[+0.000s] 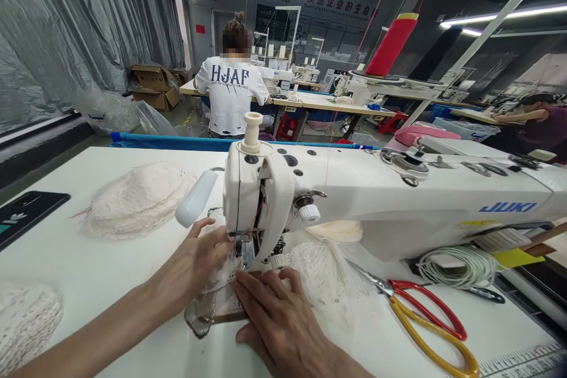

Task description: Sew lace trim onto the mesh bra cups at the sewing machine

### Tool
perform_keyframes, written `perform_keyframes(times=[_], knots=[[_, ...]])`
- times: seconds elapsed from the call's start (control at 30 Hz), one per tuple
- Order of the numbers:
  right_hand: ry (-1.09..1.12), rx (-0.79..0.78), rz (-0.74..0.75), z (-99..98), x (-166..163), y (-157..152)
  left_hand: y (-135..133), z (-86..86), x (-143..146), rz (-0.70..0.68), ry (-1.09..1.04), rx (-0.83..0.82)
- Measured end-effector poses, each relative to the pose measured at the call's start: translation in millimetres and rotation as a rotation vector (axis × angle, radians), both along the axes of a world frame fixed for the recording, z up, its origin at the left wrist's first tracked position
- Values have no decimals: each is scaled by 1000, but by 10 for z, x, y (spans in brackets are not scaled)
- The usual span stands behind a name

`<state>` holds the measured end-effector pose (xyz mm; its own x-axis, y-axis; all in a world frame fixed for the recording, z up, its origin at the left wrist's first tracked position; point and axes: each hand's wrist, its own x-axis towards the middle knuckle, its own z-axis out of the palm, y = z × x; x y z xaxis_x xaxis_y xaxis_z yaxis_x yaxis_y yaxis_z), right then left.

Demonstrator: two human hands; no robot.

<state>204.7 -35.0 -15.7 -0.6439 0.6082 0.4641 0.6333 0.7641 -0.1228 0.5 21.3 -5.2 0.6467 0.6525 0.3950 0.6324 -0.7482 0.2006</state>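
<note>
On a clock face with 12 at the top of the head view, the piece of sheer white openwork lace (222,279) lies at about 7 o'clock from the silvery metal presser foot (248,251) of the white sewing machine (376,195). It sits between the two hands. From the left hand (204,257) it lies towards 4 o'clock; from the right hand (281,310), towards 10 o'clock. The visible part seems to run roughly from 12 to 6 o'clock, but fingers cover enough that its full long axis cannot be told.

The left hand is beside the foot at about 9 o'clock, its fingers bent against the lace; their tips go out of sight behind the machine head, so whether they pinch cannot be told. The right hand lies flattened at about 5 o'clock from the foot, fingers close together and closed around nothing, fingertips at the lace's near right edge. Both hands are close to the foot, neither clearly nearer.
</note>
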Motion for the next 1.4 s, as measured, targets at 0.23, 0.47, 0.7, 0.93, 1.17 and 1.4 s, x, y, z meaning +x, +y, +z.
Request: perform_keyframes(times=[0.23,0.47,0.7,0.93,1.17,1.4], knots=[[54,-42,26,-1,12,-26,-379,33,-44,12,-96,-33],[37,-40,42,34,-1,-13,-422,48,-98,7,-45,62],[13,-12,27,46,-12,-5,-415,53,-215,15,79,49],[20,25,49,16,0,39,-469,51,-228,13,-2,43],[73,1,49,4,-16,46,-401,99,-65,-20,-17,-9],[12,-28,31,43,29,62,-372,-56,40,36,103,100]])
